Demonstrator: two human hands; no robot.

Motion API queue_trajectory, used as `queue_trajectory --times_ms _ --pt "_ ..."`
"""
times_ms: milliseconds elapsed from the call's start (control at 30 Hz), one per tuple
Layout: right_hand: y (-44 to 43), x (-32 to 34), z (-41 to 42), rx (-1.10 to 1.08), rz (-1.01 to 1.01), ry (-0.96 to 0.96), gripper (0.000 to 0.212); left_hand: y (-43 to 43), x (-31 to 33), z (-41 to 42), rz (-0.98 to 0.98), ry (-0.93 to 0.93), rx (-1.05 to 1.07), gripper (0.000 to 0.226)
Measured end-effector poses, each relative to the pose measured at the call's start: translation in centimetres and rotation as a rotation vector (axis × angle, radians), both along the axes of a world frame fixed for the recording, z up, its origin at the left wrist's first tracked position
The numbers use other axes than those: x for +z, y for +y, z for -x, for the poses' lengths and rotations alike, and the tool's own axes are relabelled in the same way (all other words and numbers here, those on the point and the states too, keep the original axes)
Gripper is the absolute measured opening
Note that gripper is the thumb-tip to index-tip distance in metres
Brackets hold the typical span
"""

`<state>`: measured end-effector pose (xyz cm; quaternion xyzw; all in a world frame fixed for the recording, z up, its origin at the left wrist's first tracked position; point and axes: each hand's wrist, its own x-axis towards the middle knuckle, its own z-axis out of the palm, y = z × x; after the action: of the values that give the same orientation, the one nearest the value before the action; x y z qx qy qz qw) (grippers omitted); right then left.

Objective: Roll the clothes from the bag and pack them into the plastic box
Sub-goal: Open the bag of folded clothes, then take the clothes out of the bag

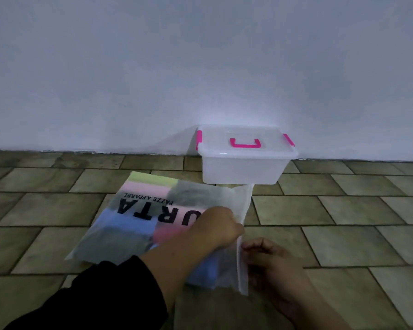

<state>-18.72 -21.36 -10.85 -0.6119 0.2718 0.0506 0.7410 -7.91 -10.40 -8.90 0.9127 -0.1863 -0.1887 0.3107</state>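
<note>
A frosted plastic bag [138,217] with black lettering lies flat on the tiled floor, and folded clothes [126,222] in blue, pink, green and grey show through it. My left hand [218,226] is closed on the bag's right edge near its opening. My right hand [270,260] pinches the same edge strip just below. A translucent plastic box [243,171] with a closed lid, pink handle and pink side clips stands beyond the bag against the wall.
Greenish floor tiles [343,234] stretch to both sides. A pale wall [200,67] rises right behind the box. My dark left sleeve [100,296] crosses the lower left.
</note>
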Motion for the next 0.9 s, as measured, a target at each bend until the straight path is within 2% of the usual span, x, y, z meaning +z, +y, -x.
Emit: queue_trajectory --times_ms 100,200,333,400,467,567,667,733,800,833,900 --pt "1.5 0.0 -0.6 0.004 0.188 -0.028 0.022 0.4 0.0 -0.2 0.027 0.003 0.044 0.019" --pt "2.2 -0.2 -1.0 0.019 0.310 -0.050 0.020 0.4 -0.1 0.0 0.031 -0.058 0.044 0.021" --pt "2.1 -0.1 -1.0 -0.026 0.279 -0.052 0.020 0.0 0.0 -0.1 0.079 -0.025 -0.006 0.046" --pt "1.6 -0.2 -0.7 -0.049 0.334 -0.020 0.021 0.4 0.2 -0.6 0.071 -0.035 -0.019 0.056" --pt "0.8 -0.5 -0.2 -0.024 0.529 0.041 0.023 1.4 0.8 -1.0 0.081 -0.053 -0.019 0.059" --pt "0.2 -0.6 0.6 0.097 0.834 0.101 0.024 4.1 1.7 -1.9 0.008 -0.212 -0.034 0.057" --pt "0.3 -0.7 0.5 0.133 0.979 -0.055 0.028 6.8 1.9 -2.3 -0.106 -0.305 -0.043 0.056" --pt "0.7 -0.4 0.2 0.160 1.141 -0.259 0.034 8.1 1.5 -2.1 -0.228 -0.382 -0.075 0.068" --pt "1.5 0.1 -0.1 0.260 1.181 -0.424 0.037 8.5 0.8 -2.0 -0.378 -0.524 -0.172 0.080" --pt "1.9 0.2 -0.3 0.334 1.182 -0.456 0.035 8.3 0.5 -2.0 -0.419 -0.577 -0.222 0.079" --pt "2.4 -0.1 -0.5 0.454 1.181 -0.426 0.028 7.8 0.0 -1.9 -0.425 -0.612 -0.249 0.062"
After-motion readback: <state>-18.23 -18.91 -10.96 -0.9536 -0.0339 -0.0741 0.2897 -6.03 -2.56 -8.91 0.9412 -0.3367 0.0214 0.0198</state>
